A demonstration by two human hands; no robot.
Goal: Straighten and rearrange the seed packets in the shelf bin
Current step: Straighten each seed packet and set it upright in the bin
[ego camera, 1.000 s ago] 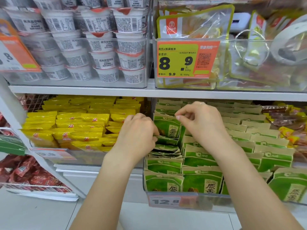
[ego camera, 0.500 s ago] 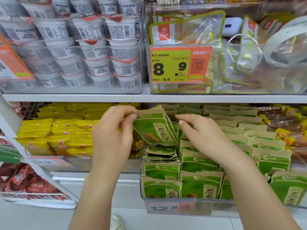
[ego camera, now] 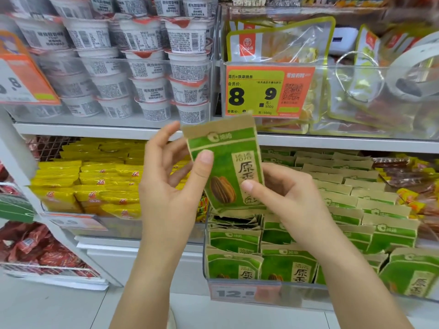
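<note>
A green and tan seed packet [ego camera: 225, 162] with a sunflower seed picture is held upright above the clear shelf bin [ego camera: 268, 284]. My left hand [ego camera: 171, 186] grips its left edge, thumb on the front. My right hand [ego camera: 287, 195] pinches its lower right corner. Below, several matching seed packets [ego camera: 287, 267] stand in rows in the bin; the left column [ego camera: 235, 224] has a few lying flat and crooked.
Yellow snack packets [ego camera: 95, 186] fill the bin to the left. White cups [ego camera: 147, 67] are stacked on the upper shelf. An orange 8.9 price tag [ego camera: 268, 91] hangs on the clear upper bin. Red packets [ego camera: 42, 248] lie lower left.
Both hands lifted one green packet out of the left column, raised it above the bin and turned it upright, front facing me.
</note>
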